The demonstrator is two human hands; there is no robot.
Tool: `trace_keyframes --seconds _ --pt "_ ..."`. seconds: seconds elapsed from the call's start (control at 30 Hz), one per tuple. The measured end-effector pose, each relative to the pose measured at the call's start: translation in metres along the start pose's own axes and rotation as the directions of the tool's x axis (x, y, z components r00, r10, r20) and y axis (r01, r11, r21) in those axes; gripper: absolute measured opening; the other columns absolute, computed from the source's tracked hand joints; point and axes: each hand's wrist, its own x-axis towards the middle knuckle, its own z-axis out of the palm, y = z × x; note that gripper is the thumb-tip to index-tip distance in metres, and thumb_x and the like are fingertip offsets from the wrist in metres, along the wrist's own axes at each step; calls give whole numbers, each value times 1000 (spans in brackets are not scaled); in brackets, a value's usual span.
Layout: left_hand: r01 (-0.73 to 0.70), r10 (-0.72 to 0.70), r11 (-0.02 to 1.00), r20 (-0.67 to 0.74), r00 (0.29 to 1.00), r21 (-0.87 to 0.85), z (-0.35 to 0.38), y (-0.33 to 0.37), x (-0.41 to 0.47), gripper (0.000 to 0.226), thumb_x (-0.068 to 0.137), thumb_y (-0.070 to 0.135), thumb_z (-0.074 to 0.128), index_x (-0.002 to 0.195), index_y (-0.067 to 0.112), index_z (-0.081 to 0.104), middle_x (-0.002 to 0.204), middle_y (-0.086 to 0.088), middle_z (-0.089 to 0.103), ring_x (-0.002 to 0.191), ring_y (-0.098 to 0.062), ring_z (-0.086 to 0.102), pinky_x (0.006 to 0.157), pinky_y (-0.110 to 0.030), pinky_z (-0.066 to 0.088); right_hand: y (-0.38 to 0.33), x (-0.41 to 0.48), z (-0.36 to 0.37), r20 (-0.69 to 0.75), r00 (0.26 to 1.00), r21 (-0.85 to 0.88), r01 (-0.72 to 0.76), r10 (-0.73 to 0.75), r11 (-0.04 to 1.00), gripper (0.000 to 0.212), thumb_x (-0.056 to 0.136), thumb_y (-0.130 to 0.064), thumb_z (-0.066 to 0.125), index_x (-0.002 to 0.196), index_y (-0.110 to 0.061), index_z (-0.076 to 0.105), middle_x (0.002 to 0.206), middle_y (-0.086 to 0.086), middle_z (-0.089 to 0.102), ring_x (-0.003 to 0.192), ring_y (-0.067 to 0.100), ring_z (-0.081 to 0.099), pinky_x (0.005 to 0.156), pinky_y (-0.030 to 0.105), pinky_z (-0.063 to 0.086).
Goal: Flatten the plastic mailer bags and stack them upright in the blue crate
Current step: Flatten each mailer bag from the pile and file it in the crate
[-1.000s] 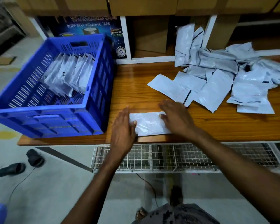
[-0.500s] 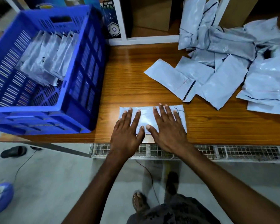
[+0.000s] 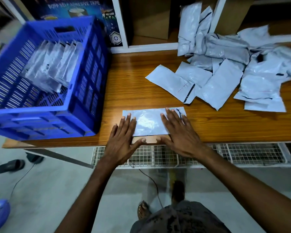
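A wooden counter [image 3: 124,84] fills mid-frame. At its lower centre edge lies a mailer bag [image 3: 148,122], pressed flat by the left hand [image 3: 123,142] and right hand [image 3: 180,133], fingers straight and spread. The blue crate [image 3: 84,101] with upright bags stands upper left; loose mailers [image 3: 225,64] are piled upper right.

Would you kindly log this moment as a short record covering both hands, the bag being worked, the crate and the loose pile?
left hand: flat, fingers straight, pressing the left end of the mailer bag
right hand: flat, fingers spread, pressing the bag's right part
mailer bag: lying flat near the front edge of the table
blue crate: at the table's left end, holding a row of bags that lean upright
loose pile: bags heaped at the table's right rear
stage: flattening; this bag not yet in the crate
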Motion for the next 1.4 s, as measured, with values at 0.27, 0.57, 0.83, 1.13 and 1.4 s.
trace_keyframes --seconds 0.27,0.57,0.83,1.13,1.4 --pt "-234 235 971 -290 928 38 -2 -7 -37 46 90 5 74 134 17 66 139 -5 65 124 -25 65 100 -42 53 -19 -59 -4 -140 990 22 4 0 1000 66 87 -12 71 149 -21 50 157 7 43 145 29 39 109 54 42" --pt "-76 -243 819 -464 852 -569 -56 17 -17 22 105 36 58 126 31 62 84 6 70 70 -13 64 66 -41 55 -15 -27 -88 -317 925 371 -82 209 925 36 95 -32 69 131 -32 65 120 -2 72 94 15 64 76 24 40" --pt "1 -24 996 -264 964 -89 -4 21 13 58 109 43 35 162 20 26 165 -7 34 150 -30 31 116 -49 35 -35 8 -30 -154 980 29 -124 127 992 57 106 -44 41 158 -23 29 167 3 21 154 24 16 122 45 12" --pt "32 -27 999 -139 990 36 33 22 13 64 108 55 19 164 24 22 170 4 19 159 -19 10 125 -40 17 -15 0 15 44 996 -28 -79 81 996 83 94 -80 4 161 -33 -11 167 -4 -20 153 16 -22 124 45 -11" --pt "27 -24 998 -50 998 65 19 15 7 72 104 67 13 165 30 11 171 8 5 158 -12 0 126 -37 6 7 -12 6 123 986 -61 -105 112 993 96 84 -91 0 157 -34 -22 166 -2 -26 151 16 -28 123 57 -7"
